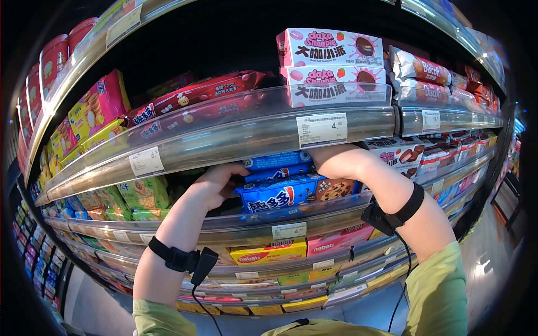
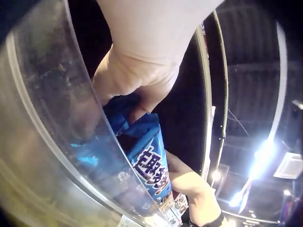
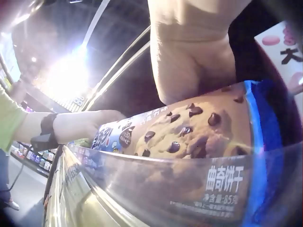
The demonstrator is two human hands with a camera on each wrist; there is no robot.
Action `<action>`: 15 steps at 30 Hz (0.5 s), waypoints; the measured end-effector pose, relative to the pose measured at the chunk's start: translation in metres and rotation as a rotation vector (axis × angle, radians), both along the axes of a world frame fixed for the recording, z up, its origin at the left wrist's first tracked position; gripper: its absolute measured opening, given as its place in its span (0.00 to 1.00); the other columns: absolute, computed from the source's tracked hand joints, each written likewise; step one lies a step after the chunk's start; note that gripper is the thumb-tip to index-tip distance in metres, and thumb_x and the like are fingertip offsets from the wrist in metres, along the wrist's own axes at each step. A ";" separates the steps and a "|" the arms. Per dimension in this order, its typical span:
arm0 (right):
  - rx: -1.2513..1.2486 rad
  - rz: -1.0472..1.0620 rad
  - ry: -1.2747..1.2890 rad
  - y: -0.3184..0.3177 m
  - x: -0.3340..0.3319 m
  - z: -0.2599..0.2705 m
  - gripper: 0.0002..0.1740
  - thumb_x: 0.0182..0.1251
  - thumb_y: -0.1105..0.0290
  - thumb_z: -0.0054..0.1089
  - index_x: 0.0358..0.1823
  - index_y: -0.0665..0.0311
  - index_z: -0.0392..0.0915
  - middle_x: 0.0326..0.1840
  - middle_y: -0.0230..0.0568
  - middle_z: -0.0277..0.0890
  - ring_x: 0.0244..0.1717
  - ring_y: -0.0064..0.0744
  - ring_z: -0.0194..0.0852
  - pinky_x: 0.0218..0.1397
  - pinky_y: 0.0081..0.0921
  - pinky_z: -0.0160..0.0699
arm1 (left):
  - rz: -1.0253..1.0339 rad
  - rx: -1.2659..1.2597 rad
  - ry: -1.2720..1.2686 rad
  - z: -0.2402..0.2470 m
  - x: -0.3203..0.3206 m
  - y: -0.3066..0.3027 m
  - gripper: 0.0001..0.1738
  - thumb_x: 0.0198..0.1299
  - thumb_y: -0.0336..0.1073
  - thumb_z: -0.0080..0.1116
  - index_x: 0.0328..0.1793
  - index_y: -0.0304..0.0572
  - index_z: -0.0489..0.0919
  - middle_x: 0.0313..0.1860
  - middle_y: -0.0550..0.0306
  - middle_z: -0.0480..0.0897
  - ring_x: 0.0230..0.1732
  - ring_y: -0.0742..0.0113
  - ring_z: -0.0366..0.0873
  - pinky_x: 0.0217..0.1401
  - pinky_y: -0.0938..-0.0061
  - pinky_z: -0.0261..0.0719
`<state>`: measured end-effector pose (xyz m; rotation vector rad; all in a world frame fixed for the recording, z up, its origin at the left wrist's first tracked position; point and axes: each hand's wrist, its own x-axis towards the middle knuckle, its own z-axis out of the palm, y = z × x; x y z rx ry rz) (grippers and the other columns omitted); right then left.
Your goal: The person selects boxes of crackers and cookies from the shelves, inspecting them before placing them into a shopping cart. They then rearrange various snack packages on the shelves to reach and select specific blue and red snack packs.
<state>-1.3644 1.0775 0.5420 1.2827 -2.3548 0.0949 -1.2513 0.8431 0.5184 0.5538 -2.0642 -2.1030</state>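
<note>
Blue cookie packs (image 1: 274, 193) lie stacked on the shelf under the upper price rail. At their left end is my left hand (image 1: 216, 182); in the left wrist view this hand (image 2: 139, 71) pinches the end of a blue pack (image 2: 154, 165) between thumb and fingers. My right hand (image 1: 330, 159) reaches in at the right end, partly hidden by the rail. The right wrist view shows that hand (image 3: 194, 61) against the top and back of a pack with a large cookie picture (image 3: 189, 132); its fingertips are hidden behind the pack.
A clear shelf lip (image 1: 224, 224) runs in front of the blue packs. Overhead is a price rail (image 1: 235, 134), with red packs and pink-white boxes (image 1: 336, 47) above it. Green packs (image 1: 143, 196) are at the left; brown-white boxes (image 1: 398, 157) at the right.
</note>
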 end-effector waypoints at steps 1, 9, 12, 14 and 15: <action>-0.031 0.048 0.073 0.000 0.000 -0.003 0.17 0.66 0.67 0.49 0.53 0.64 0.78 0.55 0.55 0.77 0.59 0.53 0.73 0.61 0.42 0.72 | 0.000 -0.001 -0.002 0.002 0.001 0.002 0.15 0.60 0.28 0.55 0.54 0.33 0.73 0.45 0.46 0.78 0.46 0.60 0.79 0.51 0.66 0.83; 0.182 0.009 -0.187 0.002 0.009 0.017 0.27 0.70 0.54 0.48 0.62 0.64 0.73 0.64 0.57 0.71 0.65 0.53 0.68 0.68 0.40 0.65 | -0.054 -0.565 -0.144 0.015 -0.009 -0.008 0.29 0.66 0.51 0.55 0.67 0.42 0.70 0.60 0.48 0.76 0.60 0.52 0.74 0.58 0.58 0.76; 0.185 0.040 -0.217 0.000 -0.008 0.007 0.29 0.71 0.51 0.46 0.64 0.65 0.71 0.66 0.56 0.70 0.67 0.52 0.66 0.70 0.40 0.63 | 0.023 -0.420 0.012 0.012 -0.020 -0.038 0.33 0.63 0.46 0.62 0.71 0.42 0.66 0.68 0.46 0.70 0.68 0.46 0.68 0.63 0.49 0.74; 0.185 0.059 -0.222 -0.001 -0.011 0.004 0.30 0.71 0.50 0.45 0.65 0.65 0.71 0.67 0.56 0.69 0.68 0.52 0.65 0.71 0.39 0.62 | 0.111 -0.305 0.177 0.014 -0.033 -0.049 0.33 0.63 0.45 0.62 0.71 0.43 0.66 0.68 0.46 0.70 0.68 0.46 0.67 0.63 0.49 0.74; 0.200 0.050 -0.213 -0.001 -0.009 0.005 0.31 0.72 0.50 0.44 0.65 0.66 0.70 0.68 0.56 0.68 0.69 0.51 0.64 0.72 0.39 0.60 | 0.146 -0.273 0.239 0.016 -0.039 -0.051 0.33 0.63 0.45 0.62 0.71 0.43 0.66 0.68 0.46 0.70 0.68 0.46 0.67 0.63 0.49 0.74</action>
